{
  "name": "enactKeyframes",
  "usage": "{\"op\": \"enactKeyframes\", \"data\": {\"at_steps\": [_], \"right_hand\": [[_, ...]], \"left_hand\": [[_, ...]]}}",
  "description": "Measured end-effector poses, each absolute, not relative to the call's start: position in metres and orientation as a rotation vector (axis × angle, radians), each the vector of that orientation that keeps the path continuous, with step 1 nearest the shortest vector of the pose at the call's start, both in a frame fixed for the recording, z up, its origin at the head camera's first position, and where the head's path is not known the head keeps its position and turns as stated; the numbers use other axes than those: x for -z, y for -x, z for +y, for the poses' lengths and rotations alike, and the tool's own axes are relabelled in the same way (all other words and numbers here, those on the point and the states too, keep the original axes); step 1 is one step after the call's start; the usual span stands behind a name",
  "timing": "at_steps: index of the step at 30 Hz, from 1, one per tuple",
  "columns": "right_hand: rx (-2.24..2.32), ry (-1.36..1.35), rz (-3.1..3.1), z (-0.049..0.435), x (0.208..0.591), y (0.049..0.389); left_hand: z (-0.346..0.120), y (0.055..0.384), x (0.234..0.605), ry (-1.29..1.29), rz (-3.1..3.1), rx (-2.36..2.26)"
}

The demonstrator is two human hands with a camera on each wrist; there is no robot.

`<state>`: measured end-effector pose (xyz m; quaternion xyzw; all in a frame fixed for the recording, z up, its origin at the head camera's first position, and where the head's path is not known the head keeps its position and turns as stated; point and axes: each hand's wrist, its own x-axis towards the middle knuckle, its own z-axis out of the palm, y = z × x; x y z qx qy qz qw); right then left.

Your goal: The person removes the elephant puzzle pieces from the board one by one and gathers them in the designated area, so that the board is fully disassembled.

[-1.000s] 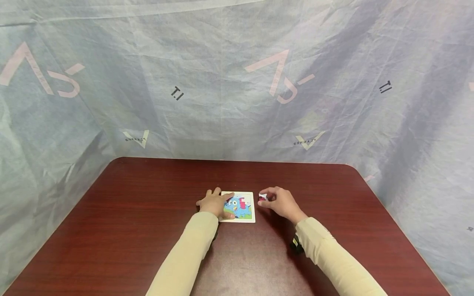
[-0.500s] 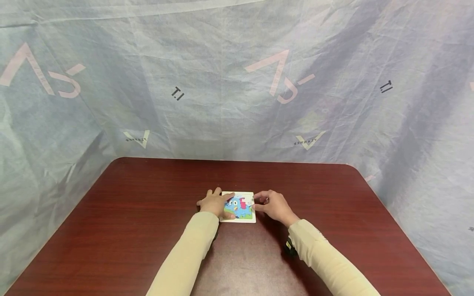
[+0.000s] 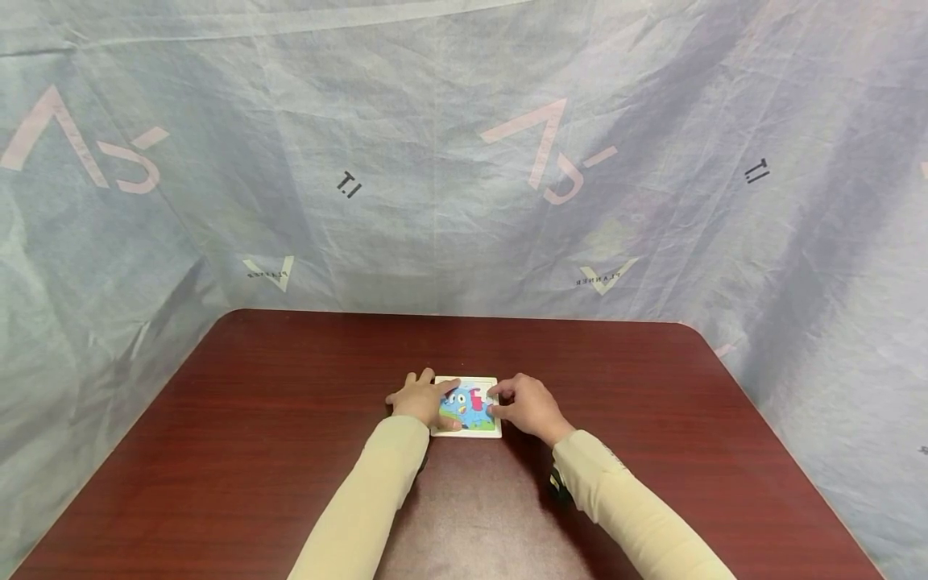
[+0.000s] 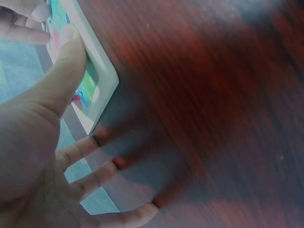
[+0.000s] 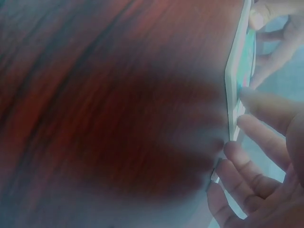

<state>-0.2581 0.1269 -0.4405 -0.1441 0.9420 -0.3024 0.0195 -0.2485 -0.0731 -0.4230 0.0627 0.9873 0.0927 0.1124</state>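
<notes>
A small square jigsaw puzzle with a white frame lies on the table, showing a blue cartoon animal with a red patch. Across its left side my left hand rests with fingers spread; the thumb presses on the picture near the frame. My right hand is over the right edge, thumb and index finger pinching a puzzle piece down at the picture. Most of that piece is hidden by the fingertips. In the right wrist view, the other fingers hang beside the frame.
The dark red wooden table stretches around the puzzle. Behind it hangs a grey printed cloth, which also closes in the sides. A dark wrist device shows under the right sleeve.
My right hand has moved left with the puzzle piece, from the table beside the frame to over the puzzle's right part. The left hand stays in place.
</notes>
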Motion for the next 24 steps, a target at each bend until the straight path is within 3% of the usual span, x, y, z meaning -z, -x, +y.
{"op": "enactKeyframes", "data": {"at_steps": [24], "right_hand": [[0.93,0.485,2.971,0.1202,0.4406,0.2624]], "left_hand": [[-0.0723,0.2467,0.4165,-0.172,2.867,-0.285]]}}
